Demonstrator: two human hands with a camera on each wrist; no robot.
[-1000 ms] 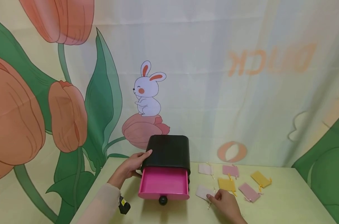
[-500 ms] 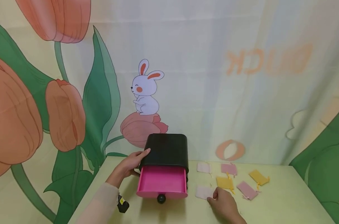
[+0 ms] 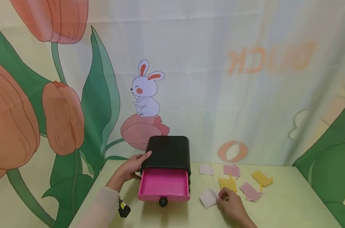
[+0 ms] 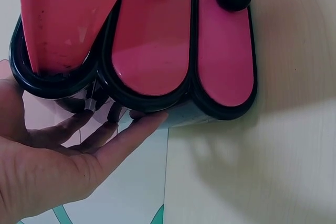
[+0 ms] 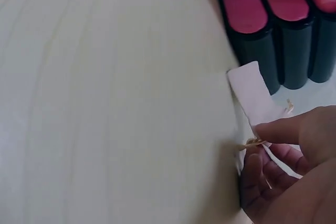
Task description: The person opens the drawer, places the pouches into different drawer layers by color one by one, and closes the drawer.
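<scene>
My left hand rests on the left side of a small black drawer cabinet, thumb over its top edge. In the left wrist view, the fingers of this hand lie loosely extended against the cabinet's side. The pink top drawer is pulled out by its black knob end, its inside bare. To the right of the cabinet, my right hand pinches a white drawstring pouch near its mouth. The right wrist view shows the pouch tilted, thumb and fingers at its cord.
Several other drawstring pouches lie behind and right of my right hand: a white one, pink ones and yellow ones. A printed curtain hangs behind the pale table. Two lower pink drawers are closed.
My right hand has shifted its hold on the white pouch, which now sits turned and tilted where it lay flat before. My left hand stays on the cabinet. The head view shifts slightly.
</scene>
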